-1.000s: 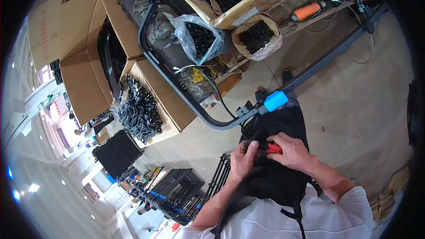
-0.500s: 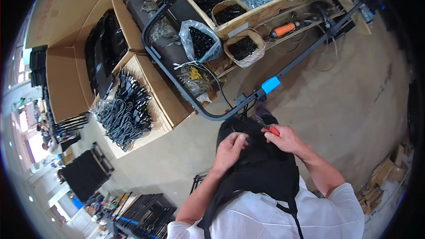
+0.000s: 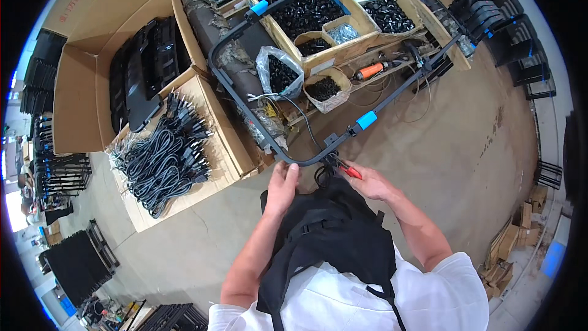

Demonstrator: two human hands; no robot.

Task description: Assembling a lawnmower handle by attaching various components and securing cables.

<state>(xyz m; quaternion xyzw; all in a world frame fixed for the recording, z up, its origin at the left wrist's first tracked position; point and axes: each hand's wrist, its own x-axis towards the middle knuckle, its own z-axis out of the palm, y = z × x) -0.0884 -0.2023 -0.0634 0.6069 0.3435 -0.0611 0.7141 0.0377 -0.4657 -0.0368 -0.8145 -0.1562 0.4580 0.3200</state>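
A dark tubular metal frame point(image 3: 242, 99) with blue sleeves reaches across in front of me. My left hand point(image 3: 282, 187) is at its near bottom corner, fingers closed against the tube; the fingertips are partly hidden. My right hand point(image 3: 373, 184) grips a red-handled pair of pliers point(image 3: 351, 172). Their jaws are up against a coiled black cable point(image 3: 323, 175) under the frame's near end, and exactly what they touch is hard to make out. A black cord point(image 3: 305, 121) with pale wire ends runs from there over the frame's inside.
Left, a cardboard box point(image 3: 82, 101) holds black plastic panels, beside a bundle of black cables point(image 3: 162, 162). Ahead stand a wooden tray point(image 3: 340, 55) of small black parts, a plastic bag point(image 3: 263, 64), a small parts box point(image 3: 343, 95) and an orange-handled tool point(image 3: 370, 71).
My left hand has moved left and forward to the frame's corner. My right hand has carried the pliers forward and left to the cable below the frame. The view has shifted.
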